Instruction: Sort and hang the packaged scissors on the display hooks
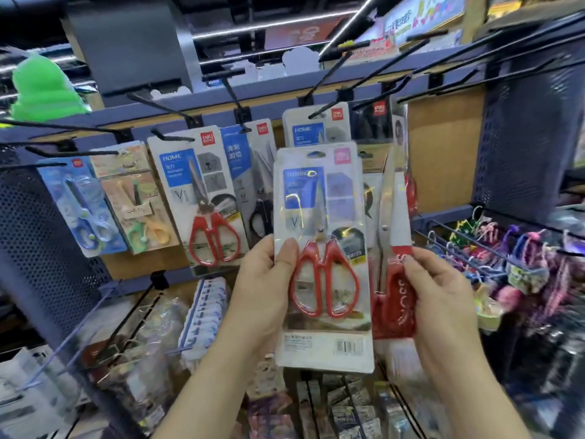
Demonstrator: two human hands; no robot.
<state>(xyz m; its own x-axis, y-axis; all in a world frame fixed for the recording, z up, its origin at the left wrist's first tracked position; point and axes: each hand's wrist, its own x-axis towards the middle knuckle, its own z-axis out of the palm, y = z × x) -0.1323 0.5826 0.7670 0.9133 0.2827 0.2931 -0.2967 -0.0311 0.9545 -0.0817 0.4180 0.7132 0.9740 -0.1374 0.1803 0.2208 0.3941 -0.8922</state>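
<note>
Red-handled scissors pack [323, 258] (glossy, barcoded), second pack [394, 299] beside

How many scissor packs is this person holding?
2: a red-handled pack in the left hand, a long-bladed red pack in the right hand. Others could be stacked behind.

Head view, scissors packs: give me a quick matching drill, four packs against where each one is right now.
Packs:
1. barcode pack with red looped handles
2. red-sleeved long-blade pack
3. blue-handled pack
4. black-handled pack

Places:
A. hanging at the row's left end
B. in the grip of the right hand
C. hanging just left of the held packs
D. in the grip of the left hand

Pairs: 1-D, 2-B, 3-A, 4-C.
</note>
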